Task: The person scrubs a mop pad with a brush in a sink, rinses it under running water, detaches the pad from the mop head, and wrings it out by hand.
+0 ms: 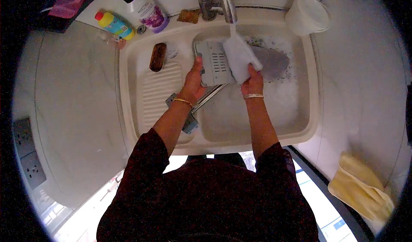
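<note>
Over the sink basin, my left hand (195, 80) grips the left edge of a flat grey slotted plate (211, 64), thumb along its side. My right hand (253, 82) is closed on the lower end of a white cloth-like pad (240, 58), which lies across the plate's right part. Water runs from the metal tap (227, 6) onto the top of the pad. Below my left hand, a metal rod (209, 98) with grey plastic pieces (190, 124) at its end rests across the divider; whether it joins the plate is hidden.
The cream sink (313, 92) has a ribbed drainboard (161, 90) holding a brown brush (158, 57). Behind stand a yellow-blue bottle (115, 25), a pump bottle (147, 12) and a brown scouring pad (189, 16). A white tub (305, 15) sits back right; a yellow cloth (360, 186) lies front right.
</note>
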The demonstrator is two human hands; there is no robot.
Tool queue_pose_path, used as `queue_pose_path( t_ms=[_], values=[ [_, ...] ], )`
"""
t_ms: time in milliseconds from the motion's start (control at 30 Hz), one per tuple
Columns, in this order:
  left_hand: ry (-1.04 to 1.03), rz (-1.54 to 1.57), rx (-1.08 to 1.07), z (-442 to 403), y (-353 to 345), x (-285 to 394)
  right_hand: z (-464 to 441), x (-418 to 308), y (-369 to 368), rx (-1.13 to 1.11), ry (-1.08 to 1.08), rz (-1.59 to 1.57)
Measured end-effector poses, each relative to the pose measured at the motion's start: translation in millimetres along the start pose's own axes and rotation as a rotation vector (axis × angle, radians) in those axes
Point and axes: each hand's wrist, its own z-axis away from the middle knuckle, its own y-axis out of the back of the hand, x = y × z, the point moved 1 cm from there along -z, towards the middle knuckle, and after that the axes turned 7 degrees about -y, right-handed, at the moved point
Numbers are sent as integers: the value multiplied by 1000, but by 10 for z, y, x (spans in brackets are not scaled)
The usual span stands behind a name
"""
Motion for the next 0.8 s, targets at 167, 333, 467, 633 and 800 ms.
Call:
queue_pose_path(
  t_ms=[167,333,467,633,800],
  values=[
    [217,272,5,-96,155,-162,534,-89,-619,-341,714,1154],
    [259,433,-118,-28,140,-105,823,104,-730,-467,849,1470],
    [125,148,-29,-121,252,-187,679,49,-677,-666,704,1193],
    [69,67,-18,-158,118,-168,506,-56,-633,-444,739,1644],
    [108,14,25,-41,74,-184,-486,-163,506,-183,600,1598]
  ],
)
